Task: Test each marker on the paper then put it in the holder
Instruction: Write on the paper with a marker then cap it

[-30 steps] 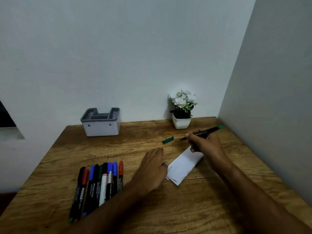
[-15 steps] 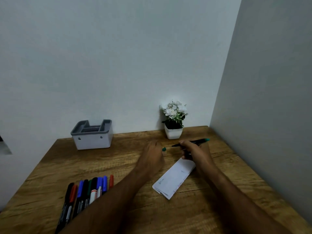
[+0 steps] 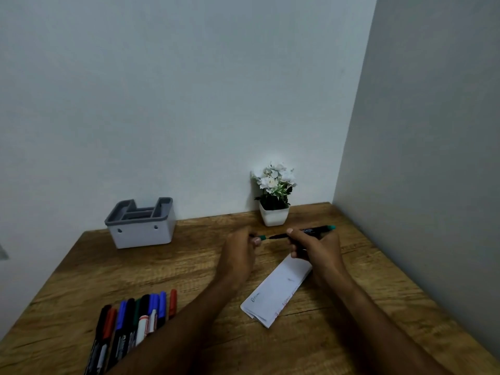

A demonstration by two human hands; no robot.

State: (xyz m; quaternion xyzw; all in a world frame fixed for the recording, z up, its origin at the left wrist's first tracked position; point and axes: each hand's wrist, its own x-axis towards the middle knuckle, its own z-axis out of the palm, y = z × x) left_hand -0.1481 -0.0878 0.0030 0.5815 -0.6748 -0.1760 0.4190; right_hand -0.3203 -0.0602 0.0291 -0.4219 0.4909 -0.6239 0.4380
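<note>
My right hand (image 3: pixel 315 246) grips a black marker with a green end (image 3: pixel 316 230), held level above the wooden table with its tip pointing left. My left hand (image 3: pixel 239 251) pinches the small green cap (image 3: pixel 262 237) right at the marker's tip. Below the hands lies a folded white paper (image 3: pixel 278 289) with a few faint marks on it. A row of several capped markers (image 3: pixel 132 323) lies at the front left, partly hidden by my left forearm. The white holder with a grey insert (image 3: pixel 140 223) stands at the back left against the wall.
A small white pot of white flowers (image 3: pixel 273 196) stands at the back by the wall, just behind the hands. A grey side wall borders the table (image 3: pixel 81 272) on the right. The table's left edge runs diagonally past the holder.
My left hand left the paper, reached forward and picked the green cap off the table, and now holds it at the marker's tip. The camera view tilted upward.
</note>
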